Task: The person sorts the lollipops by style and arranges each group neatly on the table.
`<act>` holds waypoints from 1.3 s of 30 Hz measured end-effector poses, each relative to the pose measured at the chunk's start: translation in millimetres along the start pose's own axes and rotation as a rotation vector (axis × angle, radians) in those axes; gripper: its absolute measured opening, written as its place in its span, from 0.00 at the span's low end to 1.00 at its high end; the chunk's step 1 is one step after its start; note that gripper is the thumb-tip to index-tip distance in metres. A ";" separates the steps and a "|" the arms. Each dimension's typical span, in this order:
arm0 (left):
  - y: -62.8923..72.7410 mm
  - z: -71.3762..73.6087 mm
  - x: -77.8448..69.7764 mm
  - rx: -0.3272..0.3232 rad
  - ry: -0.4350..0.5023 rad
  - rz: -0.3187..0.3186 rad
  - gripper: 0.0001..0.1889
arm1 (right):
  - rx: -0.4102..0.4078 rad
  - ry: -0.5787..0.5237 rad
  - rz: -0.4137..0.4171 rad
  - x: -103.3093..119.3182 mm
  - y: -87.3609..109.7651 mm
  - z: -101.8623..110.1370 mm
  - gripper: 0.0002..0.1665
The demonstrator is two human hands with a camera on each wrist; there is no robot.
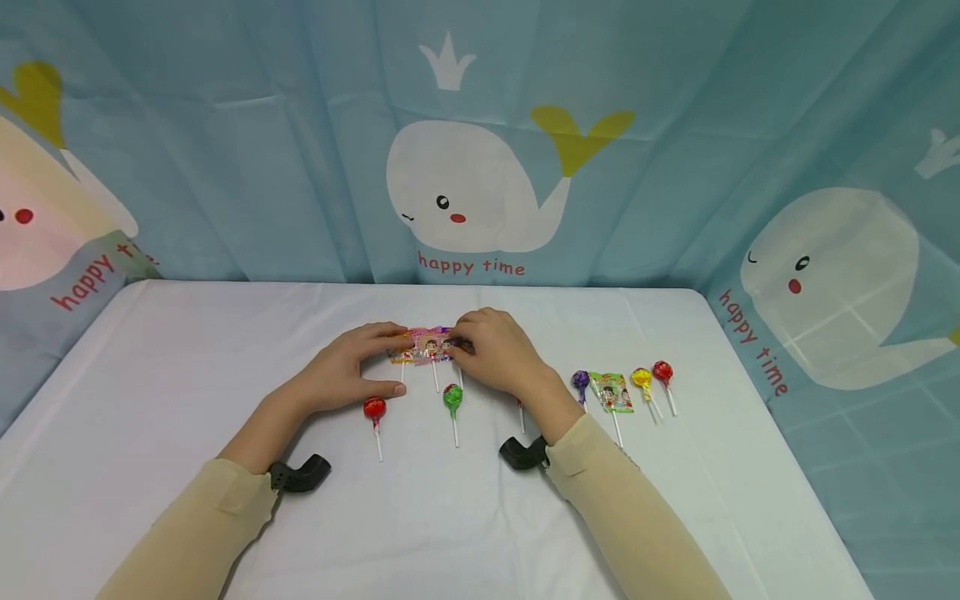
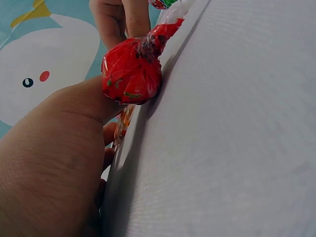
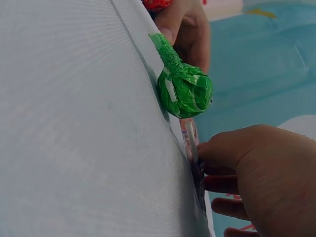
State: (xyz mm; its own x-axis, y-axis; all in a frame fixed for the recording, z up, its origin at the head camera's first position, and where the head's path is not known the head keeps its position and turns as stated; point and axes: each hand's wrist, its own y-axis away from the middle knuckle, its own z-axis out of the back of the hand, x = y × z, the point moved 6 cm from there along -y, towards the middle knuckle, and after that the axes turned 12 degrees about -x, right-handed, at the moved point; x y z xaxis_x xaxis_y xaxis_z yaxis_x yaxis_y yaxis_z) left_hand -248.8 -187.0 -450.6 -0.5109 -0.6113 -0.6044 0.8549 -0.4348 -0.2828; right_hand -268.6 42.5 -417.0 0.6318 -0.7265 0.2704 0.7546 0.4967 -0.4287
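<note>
Three flat-wrapped lollipops lie side by side towards the back of the white table: an orange one (image 1: 401, 355), a pink one (image 1: 430, 346) in the middle and a purple one (image 1: 447, 340). My left hand (image 1: 333, 367) rests at the orange one, its fingers stretched onto the wrapper and its thumb spread apart. With thumb and fingers, my right hand (image 1: 501, 354) pinches the purple lollipop at its right side, covering part of it. Nearer to me lie a round red lollipop (image 1: 374, 408) beside the left thumb and a round green lollipop (image 1: 452, 397) between the hands.
Right of my right forearm lie a purple lollipop (image 1: 581, 382), a flat green-wrapped lollipop (image 1: 613, 392), a yellow lollipop (image 1: 642, 378) and another red lollipop (image 1: 662, 372). The right wrist partly hides one more lollipop (image 1: 522, 418). A blue whale-print curtain (image 1: 300, 183) hangs behind the table (image 1: 420, 533).
</note>
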 end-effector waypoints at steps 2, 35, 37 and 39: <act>0.0 -0.1 0.0 0.001 -0.001 0.002 0.40 | 0.005 0.004 -0.004 0.1 0.2 -0.2 0.13; -0.1 -1.5 2.2 -0.009 0.001 0.026 0.40 | -0.004 0.004 0.010 6.3 2.3 4.7 0.15; -0.4 -1.5 2.3 -0.010 0.004 0.025 0.40 | -0.009 0.007 0.016 7.2 2.6 5.6 0.15; -0.3 -1.3 2.6 -0.010 0.010 0.022 0.40 | -0.016 0.002 0.025 9.2 2.6 6.7 0.14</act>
State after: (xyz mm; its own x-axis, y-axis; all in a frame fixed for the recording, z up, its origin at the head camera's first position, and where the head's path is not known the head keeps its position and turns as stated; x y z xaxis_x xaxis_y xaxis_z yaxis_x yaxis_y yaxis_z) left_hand -250.3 -187.5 -453.1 -0.4907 -0.6145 -0.6178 0.8671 -0.4144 -0.2765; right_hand -259.7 40.3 -409.9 0.6498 -0.7152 0.2574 0.7357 0.5068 -0.4493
